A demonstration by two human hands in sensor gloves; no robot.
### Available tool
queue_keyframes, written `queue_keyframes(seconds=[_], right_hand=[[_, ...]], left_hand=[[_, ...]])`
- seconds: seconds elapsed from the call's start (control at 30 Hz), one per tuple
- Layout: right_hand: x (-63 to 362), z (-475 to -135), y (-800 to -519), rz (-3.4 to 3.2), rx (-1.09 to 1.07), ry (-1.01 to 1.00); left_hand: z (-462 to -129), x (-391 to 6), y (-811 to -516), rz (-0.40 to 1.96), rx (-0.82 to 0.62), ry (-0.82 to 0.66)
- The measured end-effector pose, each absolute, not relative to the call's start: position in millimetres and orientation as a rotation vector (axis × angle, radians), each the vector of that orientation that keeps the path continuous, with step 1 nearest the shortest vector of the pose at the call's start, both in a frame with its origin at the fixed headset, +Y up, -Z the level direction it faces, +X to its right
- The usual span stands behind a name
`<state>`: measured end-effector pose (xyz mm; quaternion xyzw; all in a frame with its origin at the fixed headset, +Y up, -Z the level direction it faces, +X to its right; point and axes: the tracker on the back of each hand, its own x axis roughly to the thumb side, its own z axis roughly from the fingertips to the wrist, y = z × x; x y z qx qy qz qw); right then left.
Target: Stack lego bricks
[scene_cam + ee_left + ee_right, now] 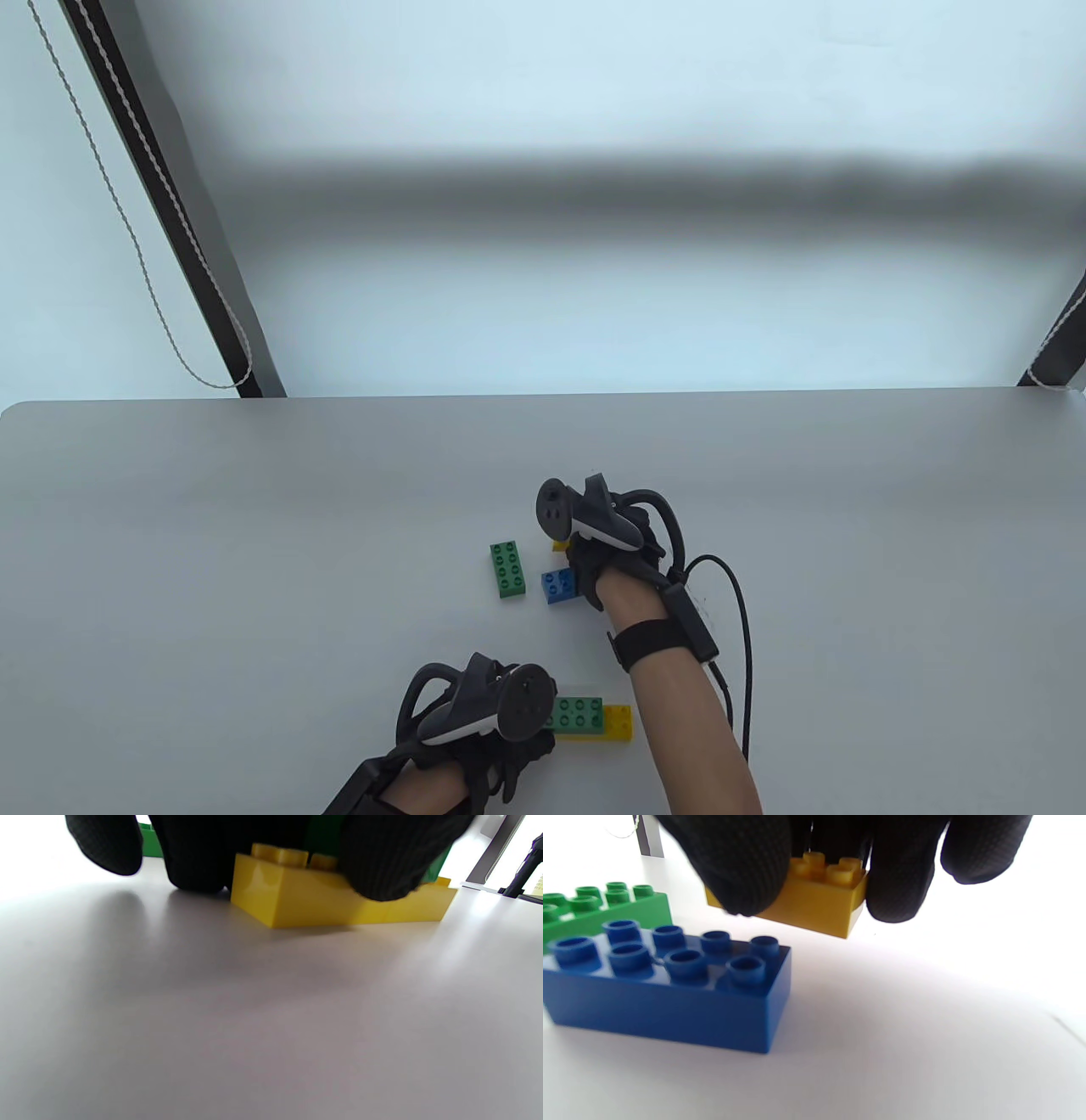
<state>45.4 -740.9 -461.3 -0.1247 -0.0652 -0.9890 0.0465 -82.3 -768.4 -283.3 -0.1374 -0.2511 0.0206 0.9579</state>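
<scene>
Two gloved fingers (742, 866) pinch a yellow brick (814, 902) between them.

Black-gloved hands (509, 755), 2 green bricks (506, 570), 2 yellow bricks (339, 906), 1 blue brick (666, 984).

Two bricks (562, 585) are set side by side on the tabletop (254, 552). A third brick (814, 902) is placed behind them. Nearer, one brick (577, 713) is stacked on another (618, 722).
</scene>
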Motion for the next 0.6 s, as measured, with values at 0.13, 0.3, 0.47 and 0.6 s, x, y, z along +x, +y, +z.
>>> queue_keyframes(seconds=[0.13, 0.3, 0.47, 0.6], right_hand=[[56.0, -443.3, -728.0, -3.013, -0.437, -0.152], [71.9, -411.1, -714.3, -3.008, -0.53, -0.105], [88.8, -374.6, -708.4, -3.012, -0.6, -0.095], [101.2, -350.1, -708.3, -3.037, -0.624, -0.101]], left_hand=[[-283.3, -82.2, -768.5, 0.04, -0.277, -0.509], [-283.2, -82.0, -768.6, 0.036, -0.274, -0.508], [-283.1, -81.8, -768.6, 0.034, -0.272, -0.507], [-283.0, -81.8, -768.6, 0.034, -0.271, -0.506]])
